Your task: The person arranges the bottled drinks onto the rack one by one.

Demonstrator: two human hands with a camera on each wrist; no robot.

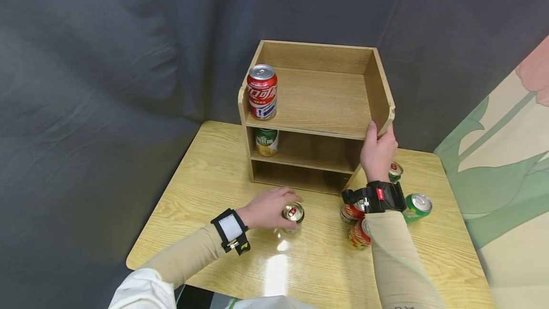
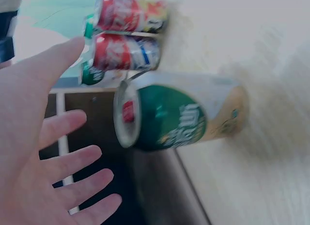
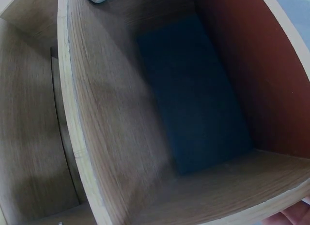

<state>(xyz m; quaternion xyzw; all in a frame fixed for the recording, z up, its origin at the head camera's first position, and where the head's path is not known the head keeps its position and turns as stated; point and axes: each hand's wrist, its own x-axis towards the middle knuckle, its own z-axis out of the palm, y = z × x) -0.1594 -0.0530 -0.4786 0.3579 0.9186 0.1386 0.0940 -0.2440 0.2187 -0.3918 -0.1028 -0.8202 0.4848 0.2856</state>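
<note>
A green and white drink can (image 1: pixel 293 214) with a gold top stands upright on the table in front of the wooden shelf (image 1: pixel 304 163). Around it reaches my left hand (image 1: pixel 270 210); the left wrist view shows the fingers (image 2: pixel 80 164) extended and spread, apart from the can. With my right hand (image 1: pixel 379 152) I grip the front edge of the shelf's right side panel, thumb on the inner face. On the shelf's top tier, at the left, stands a red cola can (image 1: pixel 262 92). Below it, a green can (image 1: pixel 267 142) sits at the left of the middle tier.
Two red cans, one (image 1: pixel 352 212) behind the other (image 1: pixel 359 235), stand beside my right forearm. Farther right are a green can (image 1: pixel 417 207) and another can (image 1: pixel 395 171) partly behind my wrist. A dark curtain (image 1: pixel 317 4) hangs behind the table (image 1: pixel 206 156).
</note>
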